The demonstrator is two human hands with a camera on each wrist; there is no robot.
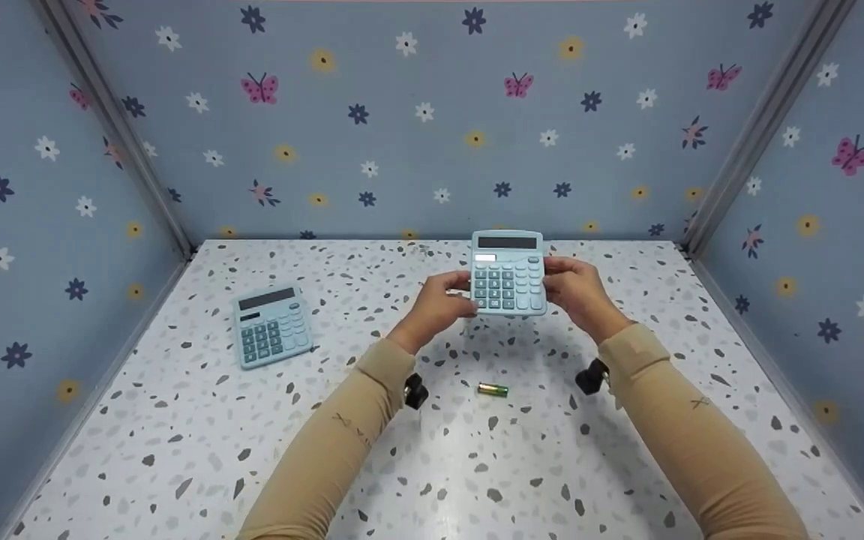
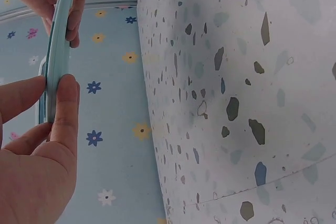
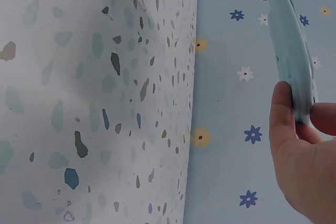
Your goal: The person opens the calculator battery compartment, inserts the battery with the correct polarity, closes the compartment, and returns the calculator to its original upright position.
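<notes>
A light blue calculator [image 1: 509,274] is held up off the table, its keys and display facing the head camera. My left hand [image 1: 441,306] pinches its left edge, with the thumb near the bottom corner. On the opposite edge my right hand [image 1: 576,291] grips it between thumb and fingers. Edge-on, the calculator [image 2: 59,51] shows as a thin slab in the left wrist view, and its smooth back [image 3: 289,40] appears in the right wrist view. Below the hands a green and gold battery [image 1: 493,390] lies on the table.
A second light blue calculator [image 1: 273,328] lies face up on the left of the speckled white table [image 1: 199,420]. Blue flowered panels [image 1: 417,150] rise at the back and both sides. Dark wrist devices [image 1: 415,391] hang below the sleeves.
</notes>
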